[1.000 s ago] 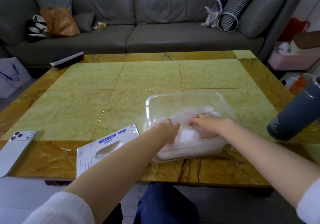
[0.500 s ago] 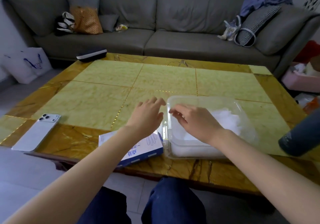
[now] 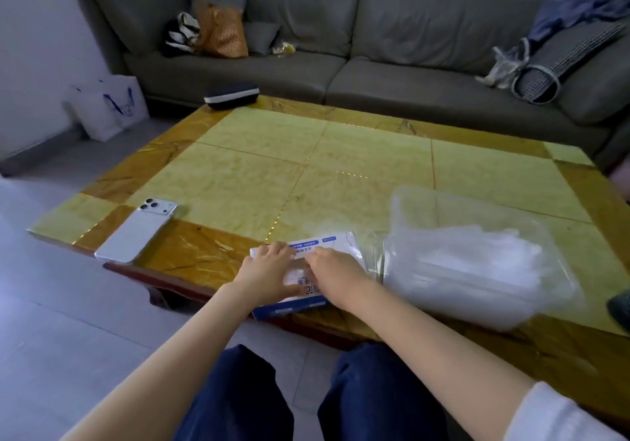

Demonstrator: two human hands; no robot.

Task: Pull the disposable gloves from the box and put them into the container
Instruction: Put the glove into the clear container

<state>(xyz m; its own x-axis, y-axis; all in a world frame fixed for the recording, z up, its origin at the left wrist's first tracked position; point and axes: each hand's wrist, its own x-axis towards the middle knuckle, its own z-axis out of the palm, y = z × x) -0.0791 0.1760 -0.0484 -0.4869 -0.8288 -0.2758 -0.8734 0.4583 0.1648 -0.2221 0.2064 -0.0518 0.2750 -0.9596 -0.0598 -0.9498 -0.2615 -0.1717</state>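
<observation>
The white and blue glove box (image 3: pixel 335 241) lies at the near edge of the table, just left of the clear plastic container (image 3: pixel 426 201). A heap of thin clear gloves (image 3: pixel 477 263) lies in the container. My left hand (image 3: pixel 269 273) rests flat on the left part of the box top. My right hand (image 3: pixel 335 275) lies over the right part, its fingertips at the oval opening in the middle. The back of the hand hides whether those fingertips pinch a glove.
A white phone (image 3: pixel 136 232) lies face down at the table's near left corner. A black case (image 3: pixel 231 94) sits on the far left corner. A dark bottle (image 3: pixel 620 307) shows at the right edge. A grey sofa (image 3: pixel 341 75) stands behind the yellow table (image 3: pixel 341 167).
Both hands left the container and moved left onto the glove box. The view swung left and down.
</observation>
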